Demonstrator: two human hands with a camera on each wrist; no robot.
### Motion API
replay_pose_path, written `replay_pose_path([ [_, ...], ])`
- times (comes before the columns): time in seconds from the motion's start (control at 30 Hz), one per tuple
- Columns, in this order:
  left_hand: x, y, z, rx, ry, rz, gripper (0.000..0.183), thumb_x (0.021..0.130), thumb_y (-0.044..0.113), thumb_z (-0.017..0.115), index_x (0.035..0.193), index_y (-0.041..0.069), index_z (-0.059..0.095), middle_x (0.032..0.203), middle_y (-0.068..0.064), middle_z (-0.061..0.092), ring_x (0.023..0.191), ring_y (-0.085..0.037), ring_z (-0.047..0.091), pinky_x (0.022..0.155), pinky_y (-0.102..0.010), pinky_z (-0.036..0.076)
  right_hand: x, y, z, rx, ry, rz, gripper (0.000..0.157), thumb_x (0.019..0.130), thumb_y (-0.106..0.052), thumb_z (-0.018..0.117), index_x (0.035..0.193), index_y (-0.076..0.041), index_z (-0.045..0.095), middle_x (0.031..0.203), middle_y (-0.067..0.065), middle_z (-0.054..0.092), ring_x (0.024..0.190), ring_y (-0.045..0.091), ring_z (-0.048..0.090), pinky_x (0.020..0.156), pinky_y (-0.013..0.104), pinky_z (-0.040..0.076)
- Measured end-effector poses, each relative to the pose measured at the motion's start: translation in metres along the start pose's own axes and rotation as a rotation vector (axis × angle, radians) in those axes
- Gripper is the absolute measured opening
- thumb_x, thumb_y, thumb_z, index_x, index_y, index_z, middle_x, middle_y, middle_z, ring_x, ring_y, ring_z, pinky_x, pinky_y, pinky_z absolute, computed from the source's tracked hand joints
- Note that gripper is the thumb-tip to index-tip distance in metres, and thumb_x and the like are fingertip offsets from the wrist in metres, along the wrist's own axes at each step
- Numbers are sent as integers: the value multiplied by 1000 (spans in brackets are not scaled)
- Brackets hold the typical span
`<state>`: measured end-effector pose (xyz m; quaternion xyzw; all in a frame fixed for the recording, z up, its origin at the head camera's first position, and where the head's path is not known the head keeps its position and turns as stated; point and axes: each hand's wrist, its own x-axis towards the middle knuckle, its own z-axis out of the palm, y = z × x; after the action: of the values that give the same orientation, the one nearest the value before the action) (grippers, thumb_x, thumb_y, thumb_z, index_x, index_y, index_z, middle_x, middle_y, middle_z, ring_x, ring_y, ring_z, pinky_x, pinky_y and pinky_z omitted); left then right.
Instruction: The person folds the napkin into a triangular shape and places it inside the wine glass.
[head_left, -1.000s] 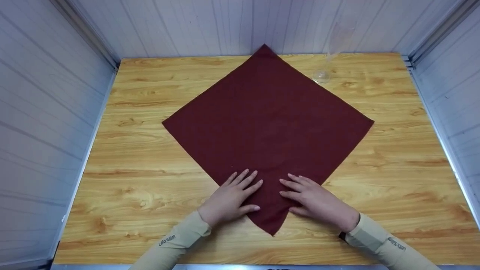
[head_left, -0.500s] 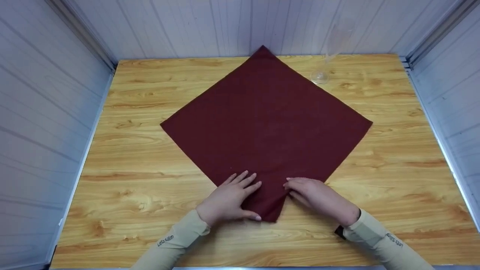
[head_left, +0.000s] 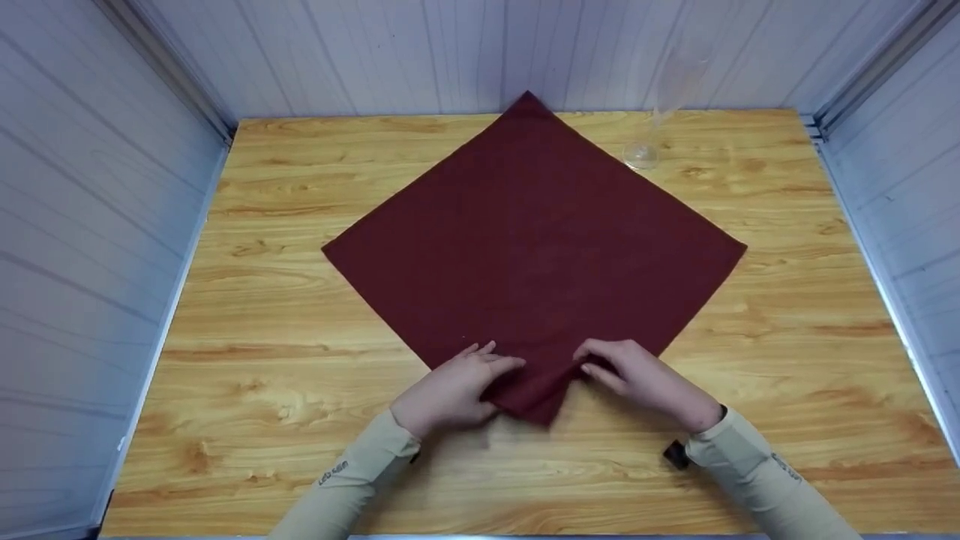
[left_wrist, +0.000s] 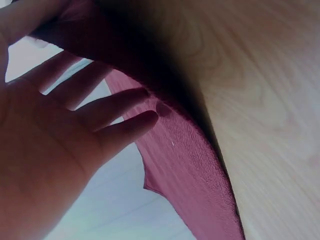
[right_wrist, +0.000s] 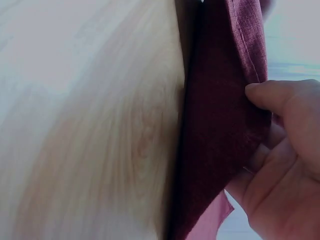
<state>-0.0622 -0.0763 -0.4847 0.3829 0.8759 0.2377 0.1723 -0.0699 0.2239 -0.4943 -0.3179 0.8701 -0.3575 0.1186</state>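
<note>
A square dark red cloth napkin (head_left: 525, 240) lies like a diamond on the wooden table, its near corner lifted and drawn up. My left hand (head_left: 454, 386) holds the near left edge, fingers on top and thumb at the underside; in the left wrist view the hand's (left_wrist: 55, 130) other fingers spread along the cloth (left_wrist: 185, 160). On the near right edge, my right hand (head_left: 637, 375) pinches the cloth between thumb and fingers. In the right wrist view that hand's thumb (right_wrist: 270, 95) presses on the raised hem, the fingertips hidden behind the cloth (right_wrist: 215, 120).
A clear stemmed glass (head_left: 642, 154) stands at the back right, close to the napkin's far right edge. Pale panel walls (head_left: 360, 52) enclose the back and sides. Bare wood tabletop (head_left: 247, 337) shows around the cloth.
The flat-lying hands have taken hold of the napkin's near edges, the right first, then the left. The near corner has risen and moved away from the table's front edge.
</note>
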Motion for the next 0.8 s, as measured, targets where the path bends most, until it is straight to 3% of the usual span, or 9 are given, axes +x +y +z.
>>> replay_pose_path([
  [0.13, 3, -8, -6, -131, 46, 2, 45, 88, 12, 67, 131, 12, 55, 125, 1, 59, 119, -20, 53, 103, -39, 38, 2, 5, -3, 64, 12, 34, 11, 95, -14, 61, 105, -18, 64, 97, -9, 65, 85, 6, 60, 72, 26, 51],
  [0.27, 7, -16, -11, -283, 108, -1, 34, 92, 12, 65, 125, 9, 59, 115, 2, 64, 105, -7, 57, 93, -28, 45, 6, 10, -6, 142, 8, 66, 15, 93, -9, 62, 107, -13, 64, 103, -3, 66, 94, 11, 63, 77, 29, 53],
  [0.47, 13, -24, -16, -369, 159, -52, 30, 92, 1, 62, 121, 6, 61, 115, -4, 66, 106, -8, 59, 90, -25, 47, 13, 18, -11, 200, -19, 146, 17, 92, -9, 64, 109, -12, 63, 102, -1, 66, 93, 14, 63, 76, 30, 54],
  [0.8, 22, -41, -21, -535, 141, -179, 25, 90, -4, 61, 112, 7, 66, 110, -2, 65, 97, -13, 63, 83, -26, 51, 22, 22, -16, 258, -17, 280, 10, 96, -13, 60, 102, -8, 66, 89, 2, 69, 80, 16, 64, 69, 25, 48],
])
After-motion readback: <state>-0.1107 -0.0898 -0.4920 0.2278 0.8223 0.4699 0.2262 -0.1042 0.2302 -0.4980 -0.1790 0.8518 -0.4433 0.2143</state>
